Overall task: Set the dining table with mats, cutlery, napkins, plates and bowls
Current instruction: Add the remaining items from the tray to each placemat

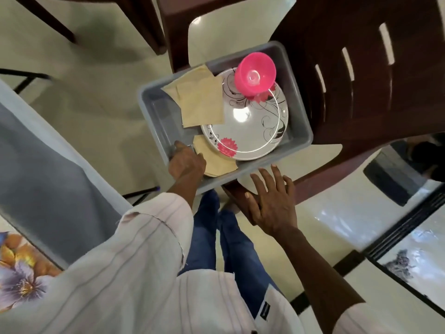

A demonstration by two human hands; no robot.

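Looking straight down: a grey tub (156, 109) sits on the seat of a dark brown chair (361, 80), its far end toward the chair's slatted back. Inside, a white plate (250, 126) with pink flowers and black swirls fills the right half of the tub. A pink bowl (255, 71) sits on the plate's far edge, up by the tub's far right corner; it looks like more than one nested, though I can't be sure. Beige napkins (199, 102) lie across the plate's left rim, toward the tub's far left corner. A second stack of napkins (216, 162) is tucked in the tub's near corner, partly under the plate's near edge.

The left hand (186, 162) is down in the tub's near left corner, just beside that lower stack. Its fingers are curled, with a silvery glint at the fingertips, but I can't tell whether the grip is pinching anything or what it might be. The right hand (272, 201) is spread flat with its fingers apart, over the chair's near edge just beside the tub's near wall, holding nothing.

Off to the left is the desk (48, 177), draped in grey cloth, and a floral mat (21, 273) shows at its near end. A white striped sleeve (144, 237) covers the left arm.
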